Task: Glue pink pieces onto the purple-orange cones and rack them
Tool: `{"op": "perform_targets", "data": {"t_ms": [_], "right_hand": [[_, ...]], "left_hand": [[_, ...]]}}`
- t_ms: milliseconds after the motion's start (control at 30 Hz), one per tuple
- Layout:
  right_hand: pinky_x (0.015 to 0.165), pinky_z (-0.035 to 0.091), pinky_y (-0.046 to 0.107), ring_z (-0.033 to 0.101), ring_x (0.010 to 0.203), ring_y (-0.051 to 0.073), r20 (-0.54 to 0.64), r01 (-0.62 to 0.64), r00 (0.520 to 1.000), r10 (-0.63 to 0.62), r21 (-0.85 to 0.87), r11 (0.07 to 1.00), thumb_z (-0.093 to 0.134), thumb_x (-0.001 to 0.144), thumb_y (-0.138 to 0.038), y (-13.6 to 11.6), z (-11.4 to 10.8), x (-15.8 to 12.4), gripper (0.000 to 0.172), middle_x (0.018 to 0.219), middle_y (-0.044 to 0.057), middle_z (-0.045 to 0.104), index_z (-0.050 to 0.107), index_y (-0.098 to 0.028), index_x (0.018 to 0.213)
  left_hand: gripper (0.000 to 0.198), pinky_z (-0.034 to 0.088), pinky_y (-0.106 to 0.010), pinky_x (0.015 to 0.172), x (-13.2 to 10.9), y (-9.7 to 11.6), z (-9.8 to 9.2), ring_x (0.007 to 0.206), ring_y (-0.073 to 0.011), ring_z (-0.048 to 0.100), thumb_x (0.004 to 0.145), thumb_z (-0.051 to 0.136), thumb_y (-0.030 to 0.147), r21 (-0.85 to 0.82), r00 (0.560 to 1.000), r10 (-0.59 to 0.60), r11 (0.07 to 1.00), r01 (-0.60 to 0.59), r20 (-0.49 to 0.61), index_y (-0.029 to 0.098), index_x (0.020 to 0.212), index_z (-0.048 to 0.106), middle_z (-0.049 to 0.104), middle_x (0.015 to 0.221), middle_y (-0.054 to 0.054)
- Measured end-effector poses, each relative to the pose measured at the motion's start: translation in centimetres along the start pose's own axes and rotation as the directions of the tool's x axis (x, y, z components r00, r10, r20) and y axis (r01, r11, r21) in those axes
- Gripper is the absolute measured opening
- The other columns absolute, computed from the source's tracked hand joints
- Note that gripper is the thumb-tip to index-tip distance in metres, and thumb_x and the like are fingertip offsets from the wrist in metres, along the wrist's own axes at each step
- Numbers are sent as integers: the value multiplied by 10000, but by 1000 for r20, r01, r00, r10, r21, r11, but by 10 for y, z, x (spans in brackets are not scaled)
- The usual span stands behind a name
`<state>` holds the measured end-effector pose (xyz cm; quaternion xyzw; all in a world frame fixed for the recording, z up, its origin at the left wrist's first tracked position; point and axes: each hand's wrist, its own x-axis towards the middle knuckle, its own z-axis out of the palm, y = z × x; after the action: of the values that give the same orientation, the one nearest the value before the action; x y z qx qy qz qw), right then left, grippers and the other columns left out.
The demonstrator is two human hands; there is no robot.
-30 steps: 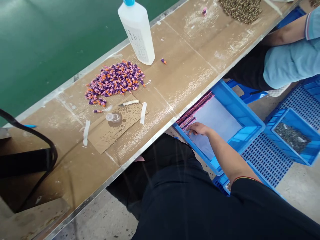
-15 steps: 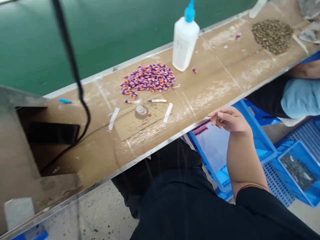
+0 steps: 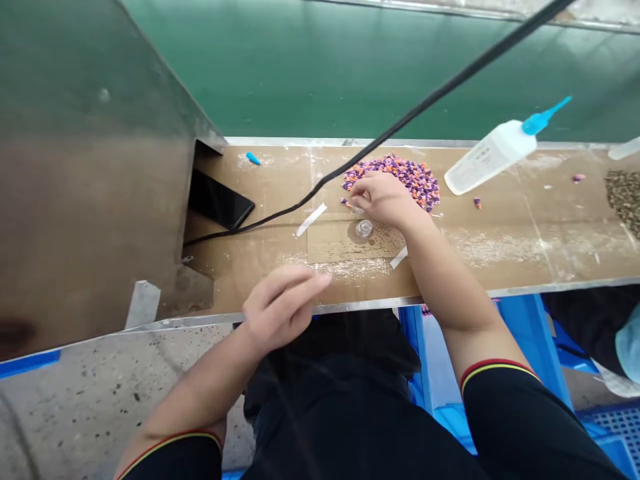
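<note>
One bench [image 3: 495,250] bears one bottle [image 3: 485,161], one pile [image 3: 417,181] by the right hand [image 3: 384,199]; left hand [image 3: 278,309] apart, each grip unclear

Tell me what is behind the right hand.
Behind the right hand is a pile of small purple, pink and orange pieces, visible above and beside it. Whatever the hand covers can't be seen.

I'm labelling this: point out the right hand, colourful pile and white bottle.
Right hand [image 3: 384,198], head view: its back.
Colourful pile [image 3: 419,179], head view: uncovered right part.
White bottle [image 3: 490,159], head view: its body.
</note>
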<state>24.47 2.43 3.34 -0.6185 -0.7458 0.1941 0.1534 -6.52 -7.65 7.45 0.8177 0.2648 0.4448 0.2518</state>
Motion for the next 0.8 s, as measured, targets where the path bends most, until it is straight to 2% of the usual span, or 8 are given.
{"op": "perform_targets", "data": {"t_ms": [67, 167, 267, 333, 433, 533, 667, 800], "right_hand": [[861, 510, 372, 645, 878, 218, 77, -17, 997, 19, -28, 999, 795, 919, -204, -5, 6, 20, 53, 872, 45, 723, 843, -222, 907], [808, 488, 356, 624, 776, 191, 181, -19, 983, 16, 14, 1000, 817, 870, -171, -11, 8, 35, 58, 779, 17, 694, 812, -211, 829], [844, 508, 359, 653, 825, 199, 176, 23, 984, -33, 60, 998, 781, 876, -166, -11, 3, 31, 64, 862, 29, 728, 778, -205, 826], [878, 534, 368, 680, 885, 213, 77, 23, 997, -28, 62, 998, 754, 896, -171, -9, -4, 18, 45, 939, 43, 756, 776, -209, 887], [831, 566, 352, 696, 846, 201, -113, -18, 993, 33, 132, 991, 706, 981, -233, -6, -14, -14, 77, 951, 45, 778, 780, -221, 998], [763, 584, 331, 718, 820, 195, -192, 0, 981, 39, 199, 980, 657, 1048, -305, -8, -19, -48, 161, 966, 48, 797, 803, -242, 1075], [714, 596, 332, 737, 809, 207, -209, 47, 978, -13, 161, 986, 651, 1042, -301, -11, -21, -73, 185, 959, 49, 814, 830, -272, 1079], [671, 595, 336, 689, 695, 189, -169, 87, 983, -76, 61, 994, 722, 1022, -317, -12, -25, -78, 111, 908, 32, 806, 831, -292, 1024]], "left_hand": [[394, 658, -275, 850, 25, -21, 25, 921, -141, 753, 1051, 639, 80, -44, 996, 69, 996, -72, -62, 301, 1351, 765, 800, 1049, -33], [250, 664, -315, 860, 57, -51, 53, 878, -151, 748, 1088, 640, 217, -268, 980, -167, 945, 189, 104, 231, 1254, 825, 807, 996, -55], [296, 660, -329, 801, 66, -71, 67, 809, -152, 727, 1064, 675, 292, -448, 873, -401, 750, 487, 277, 168, 1287, 825, 796, 1005, -89], [336, 655, -333, 793, 61, -78, 70, 788, -149, 715, 1043, 704, 314, -486, 812, -481, 650, 584, 332, 144, 1309, 819, 789, 1019, -101], [368, 642, -335, 820, 51, -81, 72, 850, -158, 715, 1025, 727, 328, -493, 803, -501, 635, 595, 323, 141, 1330, 815, 793, 1085, -121], [332, 624, -338, 845, 45, -82, 74, 902, -165, 702, 1017, 740, 326, -498, 818, -497, 652, 572, 288, 174, 1297, 834, 799, 1111, -120], [294, 597, -310, 782, 43, -85, 76, 867, -153, 664, 1022, 709, 267, -493, 812, -533, 654, 574, 237, 199, 1272, 847, 757, 1057, -92], [284, 579, -284, 730, 44, -85, 76, 808, -136, 648, 1030, 694, 255, -493, 779, -583, 621, 609, 230, 192, 1266, 839, 753, 1044, -76]]}}
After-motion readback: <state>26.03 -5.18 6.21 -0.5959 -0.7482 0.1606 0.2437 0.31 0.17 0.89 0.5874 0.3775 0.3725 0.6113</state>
